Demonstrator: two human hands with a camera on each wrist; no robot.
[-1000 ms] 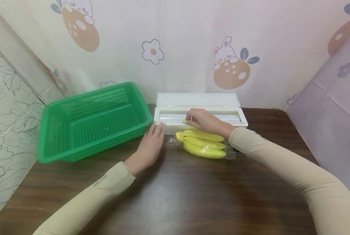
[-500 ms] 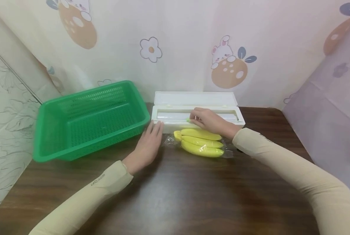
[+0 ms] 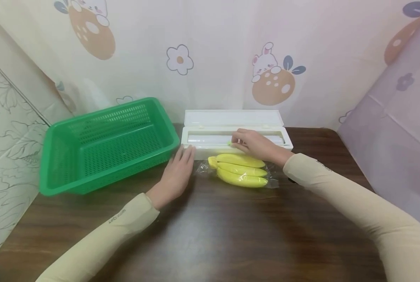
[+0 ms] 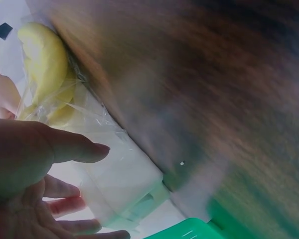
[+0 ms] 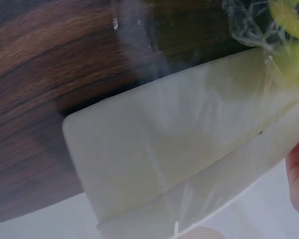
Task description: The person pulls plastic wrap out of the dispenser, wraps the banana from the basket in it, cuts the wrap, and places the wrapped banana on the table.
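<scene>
A white plastic-wrap dispenser (image 3: 204, 153) lies lengthwise near the curtain, its lid (image 3: 231, 117) raised and a roll of cling film (image 3: 206, 139) inside. My right hand (image 3: 255, 144) pinches a small green slide cutter (image 3: 229, 143) on the front rail, around the middle of the box. The straight fingers of my left hand (image 3: 176, 174) rest on the box's left front corner. In front of it are the yellow bananas (image 3: 241, 169) with clear film around them. In the right wrist view, film hangs over the dispenser's front (image 5: 154, 144); the cutter is out of sight there.
A green plastic basket (image 3: 113, 172) stands to the left, its right end close to the dispenser. A patterned curtain (image 3: 217, 51) hangs behind the dark wooden table (image 3: 213, 235), and a purple-toned cloth (image 3: 400, 129) borders the right side.
My right hand has slid the green slide cutter rightward along the dispenser's rail. My left hand stays at the left corner. The head view has shifted slightly.
</scene>
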